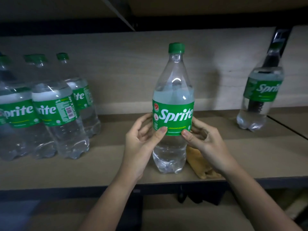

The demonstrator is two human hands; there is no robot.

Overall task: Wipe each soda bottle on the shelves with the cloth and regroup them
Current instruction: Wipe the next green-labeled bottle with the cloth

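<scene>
A clear Sprite bottle (173, 104) with a green cap and green label stands upright at the middle of the wooden shelf (116, 164). My left hand (141, 139) grips its left side, thumb on the label's lower edge. My right hand (203, 139) grips its right side, thumb on the label too. A tan cloth (198, 164) lies on the shelf just right of the bottle, under my right wrist. Several Sprite bottles (50, 107) stand grouped at the left. One more Sprite bottle (261, 97) stands alone at the far right.
The shelf's dark metal front rail (66, 192) runs across below my forearms. A black upright post (280, 40) stands behind the far-right bottle. The shelf above hangs low over the bottles. A seam between shelf boards runs at the right.
</scene>
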